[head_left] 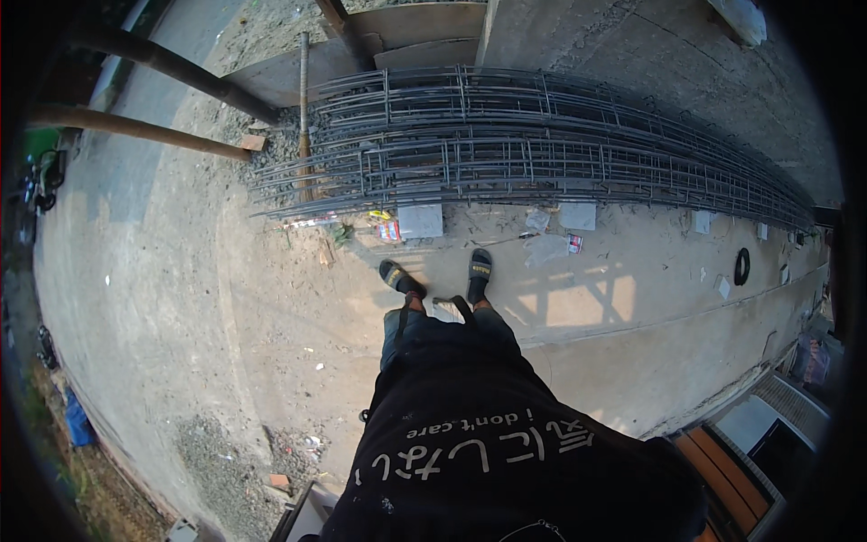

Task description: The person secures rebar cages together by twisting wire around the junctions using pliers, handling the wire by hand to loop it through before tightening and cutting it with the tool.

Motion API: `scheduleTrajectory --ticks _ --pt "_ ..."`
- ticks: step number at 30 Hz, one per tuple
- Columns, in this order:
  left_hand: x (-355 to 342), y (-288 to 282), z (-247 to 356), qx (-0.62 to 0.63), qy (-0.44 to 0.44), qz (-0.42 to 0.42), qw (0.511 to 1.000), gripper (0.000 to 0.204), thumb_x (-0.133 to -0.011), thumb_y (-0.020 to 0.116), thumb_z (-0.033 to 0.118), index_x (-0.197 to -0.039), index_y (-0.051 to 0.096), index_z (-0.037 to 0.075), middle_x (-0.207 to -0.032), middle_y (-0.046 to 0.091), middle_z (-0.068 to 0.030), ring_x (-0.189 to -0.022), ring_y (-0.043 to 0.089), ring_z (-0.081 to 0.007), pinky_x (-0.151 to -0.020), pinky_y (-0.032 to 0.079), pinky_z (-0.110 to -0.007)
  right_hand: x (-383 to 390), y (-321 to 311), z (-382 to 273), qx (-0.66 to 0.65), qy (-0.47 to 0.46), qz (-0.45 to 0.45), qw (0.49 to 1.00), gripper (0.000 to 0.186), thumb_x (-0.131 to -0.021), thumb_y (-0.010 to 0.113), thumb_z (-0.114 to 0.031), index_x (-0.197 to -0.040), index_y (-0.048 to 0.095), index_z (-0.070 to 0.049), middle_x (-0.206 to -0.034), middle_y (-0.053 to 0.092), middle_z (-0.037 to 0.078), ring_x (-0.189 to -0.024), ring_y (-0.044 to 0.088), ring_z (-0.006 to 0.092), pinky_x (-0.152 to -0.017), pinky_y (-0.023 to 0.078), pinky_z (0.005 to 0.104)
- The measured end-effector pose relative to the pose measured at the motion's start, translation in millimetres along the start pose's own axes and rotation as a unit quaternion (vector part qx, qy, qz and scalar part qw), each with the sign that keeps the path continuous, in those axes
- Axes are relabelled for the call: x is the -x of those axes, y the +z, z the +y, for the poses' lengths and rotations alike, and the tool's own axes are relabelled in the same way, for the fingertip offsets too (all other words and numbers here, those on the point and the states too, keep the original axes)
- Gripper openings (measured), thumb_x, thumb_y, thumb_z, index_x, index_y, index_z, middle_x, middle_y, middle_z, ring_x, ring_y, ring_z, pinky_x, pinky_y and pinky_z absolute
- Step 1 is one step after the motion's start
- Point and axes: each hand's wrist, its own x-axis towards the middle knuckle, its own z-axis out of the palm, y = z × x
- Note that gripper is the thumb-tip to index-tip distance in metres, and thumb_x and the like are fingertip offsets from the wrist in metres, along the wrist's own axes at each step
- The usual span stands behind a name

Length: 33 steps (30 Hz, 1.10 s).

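Note:
Neither of my hands shows in the head view; my black shirt (506,388) fills the lower middle and hides whatever is behind it. My feet, in dark sandals (481,264), stand on the concrete ground. Two dark strap-like shapes (464,310) hang at my legs; I cannot make out what they belong to. Just ahead of my feet lies a long stack of steel rebar cages (542,149), stretching from left of me to the far right. Pale square blocks (421,221) stand along its near edge.
Clear plastic bags (546,248) and wrappers litter the ground by the cages. A black rubber ring (741,267) lies to the right. Slanted poles (144,131) and gravel are at the far left, a concrete wall (614,41) behind the cages. An orange-brown panel (722,479) stands at lower right.

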Motion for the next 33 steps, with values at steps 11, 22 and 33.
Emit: scheduleTrajectory --ticks 11,22,33 --pt "-0.5 -34.6 -31.9 0.087 -0.163 0.034 0.982 0.011 -0.082 0.054 0.011 -0.073 0.06 0.008 -0.057 0.051 -0.0029 -0.046 0.048 -0.0115 -0.042 0.038 -0.027 -31.6 -27.4 -59.9 0.202 -0.11 -0.499 0.836 0.042 -0.084 0.067 -0.025 -0.121 0.057 -0.01 -0.115 0.063 0.003 -0.105 0.057 0.0164 -0.092 0.043 0.0301" --pt "-236.5 -10.5 -89.7 0.17 -0.296 0.083 0.936 0.013 -0.082 0.053 0.012 -0.07 0.058 0.009 -0.056 0.05 -0.0028 -0.045 0.046 -0.0118 -0.041 0.037 -0.027 -410.6 -123.5 -220.4 0.355 -0.161 -0.288 0.875 0.034 -0.079 0.069 -0.031 -0.102 0.066 -0.007 -0.091 0.069 0.006 -0.085 0.066 0.0179 -0.076 0.05 0.0291" --pt "-518.9 -89.4 84.4 -0.054 0.118 0.201 0.971 0.015 -0.08 0.053 0.014 -0.068 0.055 0.005 -0.054 0.05 -0.0014 -0.045 0.042 -0.0079 -0.042 0.033 -0.025 -632.1 -58.6 -244.1 0.595 -0.211 -0.446 0.634 0.053 -0.078 0.066 -0.033 -0.123 0.052 -0.009 -0.113 0.061 0.014 -0.104 0.057 0.0323 -0.087 0.045 0.0413"
